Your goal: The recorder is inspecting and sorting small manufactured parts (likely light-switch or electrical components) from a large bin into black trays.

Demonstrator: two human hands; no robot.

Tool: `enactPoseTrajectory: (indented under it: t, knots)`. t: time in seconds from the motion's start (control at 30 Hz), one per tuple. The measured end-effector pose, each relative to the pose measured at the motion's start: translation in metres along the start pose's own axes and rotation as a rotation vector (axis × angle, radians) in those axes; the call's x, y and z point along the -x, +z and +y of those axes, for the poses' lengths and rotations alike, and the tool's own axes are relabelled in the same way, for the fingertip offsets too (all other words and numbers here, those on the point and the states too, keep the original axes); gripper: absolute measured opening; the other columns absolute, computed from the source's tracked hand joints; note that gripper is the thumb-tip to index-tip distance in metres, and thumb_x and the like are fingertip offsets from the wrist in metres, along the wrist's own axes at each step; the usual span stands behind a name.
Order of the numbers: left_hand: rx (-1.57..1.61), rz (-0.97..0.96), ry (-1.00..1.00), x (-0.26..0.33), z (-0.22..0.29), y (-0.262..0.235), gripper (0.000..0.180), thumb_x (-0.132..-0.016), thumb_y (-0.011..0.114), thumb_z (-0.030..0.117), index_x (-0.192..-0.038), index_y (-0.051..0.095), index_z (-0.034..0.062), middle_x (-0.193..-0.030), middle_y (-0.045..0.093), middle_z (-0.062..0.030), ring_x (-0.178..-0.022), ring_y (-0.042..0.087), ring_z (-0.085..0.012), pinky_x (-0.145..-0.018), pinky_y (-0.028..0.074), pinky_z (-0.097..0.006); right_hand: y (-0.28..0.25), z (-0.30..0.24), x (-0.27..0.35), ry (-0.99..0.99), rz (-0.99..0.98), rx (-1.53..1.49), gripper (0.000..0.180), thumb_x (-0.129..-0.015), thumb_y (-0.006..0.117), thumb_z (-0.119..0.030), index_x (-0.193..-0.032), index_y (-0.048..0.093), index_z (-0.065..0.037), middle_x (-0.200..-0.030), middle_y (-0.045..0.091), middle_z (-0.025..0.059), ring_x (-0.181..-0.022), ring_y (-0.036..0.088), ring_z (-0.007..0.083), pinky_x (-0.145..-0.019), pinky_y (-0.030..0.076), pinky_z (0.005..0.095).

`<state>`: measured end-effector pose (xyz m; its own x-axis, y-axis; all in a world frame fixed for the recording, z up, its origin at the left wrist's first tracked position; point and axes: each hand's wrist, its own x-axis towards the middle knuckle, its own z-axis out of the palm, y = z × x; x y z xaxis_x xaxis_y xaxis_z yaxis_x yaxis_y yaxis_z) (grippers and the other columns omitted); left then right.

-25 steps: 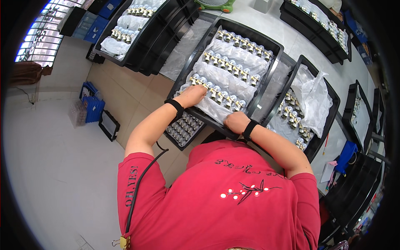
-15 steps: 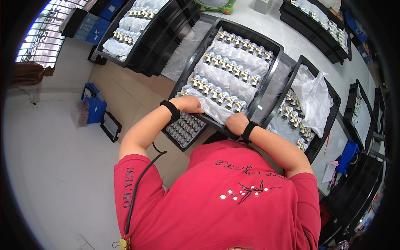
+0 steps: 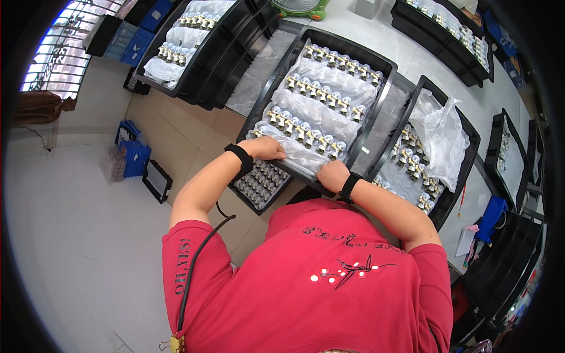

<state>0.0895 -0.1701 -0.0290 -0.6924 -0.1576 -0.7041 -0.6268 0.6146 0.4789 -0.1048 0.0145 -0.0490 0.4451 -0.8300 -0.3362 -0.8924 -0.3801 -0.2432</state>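
Observation:
A deep black tray (image 3: 385, 97) stands before me, lined with crinkled translucent plastic sheet (image 3: 309, 109). Several rows of small pieces (image 3: 306, 130) with clear round tops, gold-coloured middles and dark-and-white lower parts lie across it. At the tray's near edge, my left hand (image 3: 266, 148) is closed, its fingertips pinching the plastic sheet at the left. My right hand (image 3: 333, 176) is closed on the same sheet near the right corner; its fingertips are partly hidden. Between the hands the sheet runs along the near wall, beside the nearest row.
On the right, another black tray (image 3: 467, 130) holds similar pieces and loose bunched plastic (image 3: 438, 135). Stacked black trays (image 3: 226, 56) stand at the back left. Below my left wrist sits a smaller tray of round pieces (image 3: 261, 187). A green-based fan (image 3: 318, 13) is at the far side.
Both hands stay at the tray's near edge and have shifted only slightly. The plastic between them lies a little differently.

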Motion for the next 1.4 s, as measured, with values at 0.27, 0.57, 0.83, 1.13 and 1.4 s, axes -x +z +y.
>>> enactPoseTrajectory:
  t: [0.27,0.57,0.83,1.13,1.4]
  knots:
    - [0.006,0.026,-0.081,0.006,0.021,0.002,0.038,-0.088,0.055,0.040,-0.105,0.067,0.0075,-0.099,0.067,-0.0173,-0.094,0.061,-0.0350,-0.085,0.046,-0.040,-0.001,-0.005,0.004,0.059,-0.025,0.004,0.022,-0.081,0.051,-0.018,-0.082,0.072,-0.013,-0.082,0.069,0.0084,-0.081,0.066,0.0263,-0.073,0.043,0.0440]
    - [-0.001,0.342,-0.128,0.022,0.019,0.006,0.036,-0.087,0.059,0.038,-0.109,0.066,0.0096,-0.107,0.059,-0.0206,-0.100,0.056,-0.0376,-0.088,0.044,-0.040,-0.004,-0.005,0.009,0.077,-0.035,-0.002,0.022,-0.081,0.051,-0.017,-0.081,0.072,-0.013,-0.081,0.069,0.0077,-0.079,0.066,0.0259,-0.074,0.041,0.0452]
    - [0.214,0.724,-0.085,0.034,0.003,0.010,0.028,-0.090,0.058,0.024,-0.110,0.064,0.0045,-0.101,0.065,-0.0171,-0.095,0.062,-0.0267,-0.085,0.048,-0.034,-0.051,0.020,0.071,0.004,0.337,-0.560,0.029,-0.074,0.052,-0.001,-0.100,0.064,-0.009,-0.088,0.065,0.0135,-0.088,0.059,0.0332,-0.078,0.047,0.0428]
    - [0.734,1.064,-0.081,0.031,0.028,-0.002,0.020,-0.092,0.057,0.010,-0.106,0.063,-0.0019,-0.092,0.065,-0.0015,-0.084,0.059,-0.0073,-0.078,0.047,-0.022,0.005,0.095,0.224,0.796,0.644,-0.765,0.016,-0.093,0.051,-0.019,-0.095,0.062,-0.006,-0.065,0.061,0.0119,-0.063,0.063,0.0246,-0.059,0.047,0.0347]
    - [0.658,0.518,0.292,-0.003,0.153,-0.005,0.031,-0.089,0.061,0.015,-0.117,0.059,0.0024,-0.099,0.065,-0.0072,-0.086,0.060,-0.0121,-0.076,0.048,-0.026,0.046,0.119,0.240,0.977,0.696,-0.550,0.026,-0.082,0.064,-0.018,-0.105,0.059,-0.007,-0.093,0.062,0.0154,-0.083,0.062,0.0336,-0.071,0.048,0.0408]
